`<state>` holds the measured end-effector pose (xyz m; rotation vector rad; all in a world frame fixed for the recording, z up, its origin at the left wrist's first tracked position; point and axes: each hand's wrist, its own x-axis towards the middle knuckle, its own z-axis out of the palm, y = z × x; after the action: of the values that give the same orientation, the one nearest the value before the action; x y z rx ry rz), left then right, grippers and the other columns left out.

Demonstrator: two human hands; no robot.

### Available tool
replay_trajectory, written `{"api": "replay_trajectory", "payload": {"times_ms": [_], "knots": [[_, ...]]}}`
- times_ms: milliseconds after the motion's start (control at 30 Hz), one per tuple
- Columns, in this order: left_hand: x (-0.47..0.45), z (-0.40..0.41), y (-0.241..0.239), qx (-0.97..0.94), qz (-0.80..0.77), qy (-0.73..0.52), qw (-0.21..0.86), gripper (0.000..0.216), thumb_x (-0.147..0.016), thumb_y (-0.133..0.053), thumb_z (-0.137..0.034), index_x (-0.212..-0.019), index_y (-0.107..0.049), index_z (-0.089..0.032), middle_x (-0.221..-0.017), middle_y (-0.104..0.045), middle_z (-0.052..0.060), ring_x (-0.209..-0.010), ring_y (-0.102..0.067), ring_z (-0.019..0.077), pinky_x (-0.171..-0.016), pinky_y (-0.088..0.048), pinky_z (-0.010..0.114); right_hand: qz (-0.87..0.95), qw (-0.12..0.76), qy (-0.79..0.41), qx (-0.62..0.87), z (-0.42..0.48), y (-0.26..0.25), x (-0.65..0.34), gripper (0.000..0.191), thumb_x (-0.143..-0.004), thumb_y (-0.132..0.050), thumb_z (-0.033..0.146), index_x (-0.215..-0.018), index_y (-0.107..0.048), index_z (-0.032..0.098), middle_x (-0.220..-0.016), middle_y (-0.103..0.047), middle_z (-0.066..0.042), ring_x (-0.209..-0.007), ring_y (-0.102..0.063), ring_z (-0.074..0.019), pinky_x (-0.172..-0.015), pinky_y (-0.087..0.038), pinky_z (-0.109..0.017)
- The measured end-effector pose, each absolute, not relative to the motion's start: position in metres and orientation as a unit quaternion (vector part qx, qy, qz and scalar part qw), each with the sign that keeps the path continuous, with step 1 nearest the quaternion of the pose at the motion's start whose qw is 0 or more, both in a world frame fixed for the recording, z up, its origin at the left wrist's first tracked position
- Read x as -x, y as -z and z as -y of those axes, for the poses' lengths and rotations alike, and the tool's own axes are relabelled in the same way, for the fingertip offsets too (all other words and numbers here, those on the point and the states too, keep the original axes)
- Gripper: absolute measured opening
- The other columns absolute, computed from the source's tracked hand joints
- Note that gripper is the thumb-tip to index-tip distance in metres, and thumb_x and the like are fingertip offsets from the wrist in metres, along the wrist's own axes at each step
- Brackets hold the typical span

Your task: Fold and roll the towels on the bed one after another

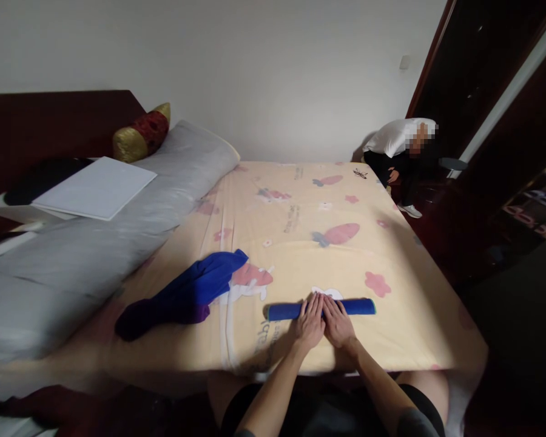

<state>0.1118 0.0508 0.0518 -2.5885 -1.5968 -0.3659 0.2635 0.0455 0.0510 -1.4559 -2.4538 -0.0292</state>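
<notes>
A blue cloth (pixel 359 306), rolled into a narrow tube with a greenish edge at its ends, lies across the near part of the bed. My left hand (pixel 310 320) rests on the roll's middle, fingers stretched out over the top. Right beside it, my right hand (pixel 338 321) lies on the same roll, its fingers also extended; the fingertips of both hands nearly meet. The middle of the roll is hidden under them. To the left is a crumpled blue and purple cloth (pixel 195 288), apart from both hands.
The bed's patterned yellow sheet (pixel 300 261) spreads around the roll. Grey bedding (pixel 173 176) is heaped along the left, with a white flat board (pixel 100 188) and a red-gold pillow (pixel 145 133). Glasses (pixel 360 174) lie at the far right corner, near a seated, bent-over person (pixel 391 139).
</notes>
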Motion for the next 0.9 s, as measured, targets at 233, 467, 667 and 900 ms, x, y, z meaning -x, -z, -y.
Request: {"api": "replay_trajectory", "payload": {"times_ms": [233, 467, 667, 900], "knots": [[-0.109, -0.061, -0.056, 0.855, 0.507, 0.109, 0.010, 0.074, -0.089, -0.042, -0.030, -0.154, -0.012, -0.016, -0.159, -0.026, 0.007, -0.147, -0.022, 0.0219, -0.118, -0.020, 0.043, 0.864, 0.143, -0.022, 0.483, -0.054, -0.060, -0.270, 0.067, -0.086, -0.044, 0.026, -0.150, -0.030, 0.013, -0.153, -0.036, -0.011, -0.142, -0.030, -0.0238, -0.116, -0.026, -0.043], [-0.084, -0.060, -0.070, 0.835, 0.537, 0.122, 0.023, 0.058, -0.099, -0.030, -0.042, -0.152, -0.022, -0.022, -0.155, -0.034, 0.005, -0.144, -0.029, 0.0219, -0.113, -0.028, 0.045, 0.813, 0.164, -0.024, 0.558, -0.061, -0.059, -0.297, 0.054, -0.100, -0.028, 0.040, -0.150, -0.033, 0.020, -0.150, -0.041, -0.011, -0.140, -0.035, -0.0258, -0.111, -0.029, -0.051], [-0.090, -0.060, -0.071, 0.816, 0.565, 0.117, 0.041, 0.055, -0.099, -0.030, -0.040, -0.151, -0.027, -0.022, -0.155, -0.036, 0.006, -0.144, -0.030, 0.0233, -0.112, -0.030, 0.049, 0.788, 0.171, -0.012, 0.592, -0.063, -0.052, -0.296, 0.052, -0.100, -0.028, 0.043, -0.145, -0.042, 0.019, -0.150, -0.043, -0.010, -0.140, -0.036, -0.0259, -0.111, -0.028, -0.049], [-0.057, -0.066, -0.073, 0.804, 0.582, 0.111, 0.046, 0.053, -0.099, -0.030, -0.040, -0.150, -0.030, -0.024, -0.154, -0.037, 0.006, -0.143, -0.032, 0.0246, -0.109, -0.032, 0.049, 0.789, 0.165, 0.003, 0.592, -0.066, -0.056, -0.324, 0.053, -0.100, -0.029, 0.047, -0.146, -0.040, 0.023, -0.152, -0.038, -0.008, -0.141, -0.034, -0.0265, -0.111, -0.029, -0.049]]}}
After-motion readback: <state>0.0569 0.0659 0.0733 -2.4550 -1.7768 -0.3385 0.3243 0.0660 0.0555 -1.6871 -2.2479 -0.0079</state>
